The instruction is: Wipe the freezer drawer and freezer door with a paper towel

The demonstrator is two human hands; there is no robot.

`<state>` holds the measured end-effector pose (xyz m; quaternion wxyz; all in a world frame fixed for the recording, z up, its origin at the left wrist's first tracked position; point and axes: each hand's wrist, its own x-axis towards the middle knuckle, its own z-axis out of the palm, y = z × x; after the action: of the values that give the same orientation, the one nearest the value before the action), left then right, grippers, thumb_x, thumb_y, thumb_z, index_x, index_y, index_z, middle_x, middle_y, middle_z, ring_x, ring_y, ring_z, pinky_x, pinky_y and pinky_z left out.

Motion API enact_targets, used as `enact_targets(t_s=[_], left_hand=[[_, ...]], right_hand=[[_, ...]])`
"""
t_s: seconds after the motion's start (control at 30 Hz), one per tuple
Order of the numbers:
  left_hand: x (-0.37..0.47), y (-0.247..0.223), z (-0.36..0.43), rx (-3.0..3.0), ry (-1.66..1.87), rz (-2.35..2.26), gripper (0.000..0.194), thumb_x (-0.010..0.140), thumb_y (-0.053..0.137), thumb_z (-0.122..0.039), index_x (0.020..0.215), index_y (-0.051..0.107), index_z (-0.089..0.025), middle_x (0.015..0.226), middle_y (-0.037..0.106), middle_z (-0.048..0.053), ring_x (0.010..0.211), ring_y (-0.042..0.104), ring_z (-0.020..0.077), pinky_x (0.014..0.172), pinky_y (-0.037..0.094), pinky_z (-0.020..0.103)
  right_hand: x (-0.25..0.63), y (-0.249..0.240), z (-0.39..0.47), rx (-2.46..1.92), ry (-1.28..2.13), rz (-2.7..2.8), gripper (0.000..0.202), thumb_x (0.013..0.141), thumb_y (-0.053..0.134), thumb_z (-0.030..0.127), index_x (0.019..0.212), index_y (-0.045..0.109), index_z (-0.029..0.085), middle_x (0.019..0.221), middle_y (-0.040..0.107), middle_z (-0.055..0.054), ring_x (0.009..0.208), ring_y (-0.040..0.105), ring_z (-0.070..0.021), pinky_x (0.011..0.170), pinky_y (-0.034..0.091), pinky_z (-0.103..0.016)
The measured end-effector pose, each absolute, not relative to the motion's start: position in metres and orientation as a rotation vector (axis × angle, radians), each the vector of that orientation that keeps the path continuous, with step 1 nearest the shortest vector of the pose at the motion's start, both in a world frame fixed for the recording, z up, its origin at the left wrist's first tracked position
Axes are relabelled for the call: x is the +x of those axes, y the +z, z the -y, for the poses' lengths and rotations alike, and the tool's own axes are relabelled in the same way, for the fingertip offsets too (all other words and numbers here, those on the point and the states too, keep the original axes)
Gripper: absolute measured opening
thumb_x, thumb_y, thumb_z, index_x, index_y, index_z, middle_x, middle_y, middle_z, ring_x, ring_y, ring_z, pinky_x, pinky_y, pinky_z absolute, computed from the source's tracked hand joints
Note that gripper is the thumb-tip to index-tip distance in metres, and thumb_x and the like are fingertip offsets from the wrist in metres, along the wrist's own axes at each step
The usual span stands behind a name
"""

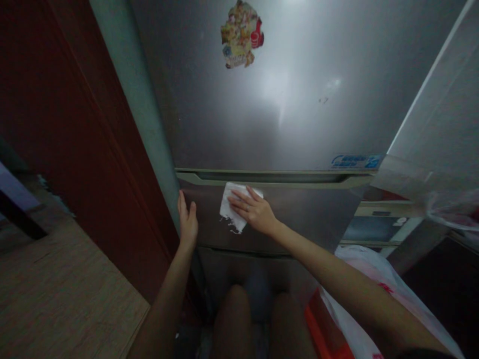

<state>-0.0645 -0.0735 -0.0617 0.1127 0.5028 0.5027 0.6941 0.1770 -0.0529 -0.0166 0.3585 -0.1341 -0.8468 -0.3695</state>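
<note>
A grey metal fridge (262, 109) fills the middle of the view. My right hand (254, 210) lies flat on a folded white cloth (232, 212) and presses it against the upper left of the fridge's middle door (307, 219), just under the handle strip (269, 177). My left hand (187, 219) rests with fingers up on the left edge of that same door. A colourful magnet (241, 34) sticks high on the upper door. My knees (258, 319) show below.
A dark red-brown wooden panel (75, 129) stands close on the left, with wood-look floor (56, 299) beyond it. A white plastic bag with red print (359, 279) lies at my right, over something orange. A tiled wall (445, 109) rises at right.
</note>
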Motion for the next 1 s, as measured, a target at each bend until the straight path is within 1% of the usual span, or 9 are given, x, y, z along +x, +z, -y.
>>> enact_targets(t_s=[0.1, 0.27, 0.37, 0.43, 0.53, 0.67, 0.73, 0.83, 1.0], left_hand=[[-0.065, -0.063, 0.073, 1.480, 2.042, -1.453, 0.067, 0.091, 0.047, -0.051, 0.149, 0.028, -0.024, 0.160, 0.020, 0.006, 0.147, 0.017, 0.0169, 0.120, 0.010, 0.035], [-0.068, -0.063, 0.074, 1.506, 2.036, -1.442, 0.064, 0.091, 0.046, -0.051, 0.148, 0.029, -0.026, 0.160, 0.022, 0.005, 0.146, 0.018, 0.0163, 0.120, 0.010, 0.036], [-0.069, -0.062, 0.075, 1.517, 2.023, -1.433, 0.062, 0.091, 0.046, -0.051, 0.147, 0.032, -0.029, 0.159, 0.023, 0.003, 0.146, 0.018, 0.0164, 0.120, 0.009, 0.037], [-0.068, -0.062, 0.075, 1.505, 2.032, -1.426, 0.062, 0.092, 0.045, -0.051, 0.147, 0.031, -0.029, 0.159, 0.023, 0.003, 0.146, 0.018, 0.0165, 0.120, 0.009, 0.038], [-0.065, -0.062, 0.075, 1.487, 2.048, -1.431, 0.062, 0.092, 0.045, -0.051, 0.147, 0.031, -0.029, 0.160, 0.022, 0.003, 0.146, 0.018, 0.0164, 0.120, 0.009, 0.038], [-0.064, -0.061, 0.074, 1.498, 2.052, -1.442, 0.062, 0.092, 0.044, -0.051, 0.148, 0.030, -0.027, 0.160, 0.022, 0.004, 0.147, 0.017, 0.0164, 0.120, 0.010, 0.037], [-0.064, -0.061, 0.074, 1.498, 2.052, -1.444, 0.062, 0.092, 0.044, -0.050, 0.148, 0.030, -0.027, 0.160, 0.022, 0.004, 0.147, 0.017, 0.0163, 0.120, 0.009, 0.037], [-0.065, -0.061, 0.074, 1.494, 2.056, -1.446, 0.061, 0.093, 0.044, -0.049, 0.148, 0.030, -0.026, 0.160, 0.022, 0.004, 0.147, 0.017, 0.0158, 0.120, 0.009, 0.037], [-0.066, -0.063, 0.072, 1.511, 2.065, -1.437, 0.062, 0.093, 0.044, -0.048, 0.148, 0.031, -0.023, 0.159, 0.023, 0.007, 0.146, 0.019, 0.0157, 0.120, 0.011, 0.035]], right_hand=[[0.162, -0.062, 0.056, -0.368, -0.890, 2.263, 0.026, 0.098, 0.045, 0.017, 0.112, 0.066, 0.018, 0.133, 0.056, 0.001, 0.140, 0.032, -0.0192, 0.122, 0.020, -0.046], [0.158, -0.157, 0.064, -0.313, -0.671, 2.591, 0.026, 0.095, 0.051, 0.021, 0.113, 0.067, 0.011, 0.132, 0.057, -0.007, 0.139, 0.033, -0.0206, 0.121, 0.024, -0.043], [0.164, -0.179, 0.064, -0.268, -0.625, 2.719, 0.024, 0.093, 0.053, 0.020, 0.109, 0.069, 0.010, 0.129, 0.059, -0.007, 0.138, 0.035, -0.0207, 0.121, 0.023, -0.042], [0.166, -0.169, 0.062, -0.228, -0.638, 2.747, 0.021, 0.092, 0.054, 0.019, 0.102, 0.071, 0.011, 0.123, 0.063, -0.006, 0.136, 0.039, -0.0212, 0.121, 0.023, -0.043], [0.167, -0.121, 0.057, -0.203, -0.704, 2.643, 0.022, 0.093, 0.052, 0.019, 0.099, 0.071, 0.011, 0.120, 0.065, -0.006, 0.135, 0.040, -0.0225, 0.120, 0.025, -0.045], [0.165, -0.039, 0.052, -0.297, -0.782, 2.383, 0.025, 0.097, 0.045, 0.015, 0.104, 0.069, 0.014, 0.130, 0.058, -0.004, 0.140, 0.031, -0.0203, 0.121, 0.023, -0.048], [0.161, -0.014, 0.051, -0.339, -0.811, 2.281, 0.026, 0.097, 0.043, 0.014, 0.108, 0.067, 0.015, 0.133, 0.056, -0.003, 0.142, 0.026, -0.0190, 0.121, 0.022, -0.048], [0.151, -0.012, 0.051, -0.375, -0.846, 2.194, 0.027, 0.098, 0.042, 0.013, 0.111, 0.066, 0.015, 0.135, 0.054, -0.002, 0.143, 0.024, -0.0191, 0.121, 0.022, -0.048], [0.120, -0.072, 0.054, -0.393, -0.801, 2.258, 0.025, 0.097, 0.046, 0.017, 0.109, 0.067, 0.016, 0.131, 0.057, -0.001, 0.138, 0.034, -0.0202, 0.121, 0.024, -0.047]])
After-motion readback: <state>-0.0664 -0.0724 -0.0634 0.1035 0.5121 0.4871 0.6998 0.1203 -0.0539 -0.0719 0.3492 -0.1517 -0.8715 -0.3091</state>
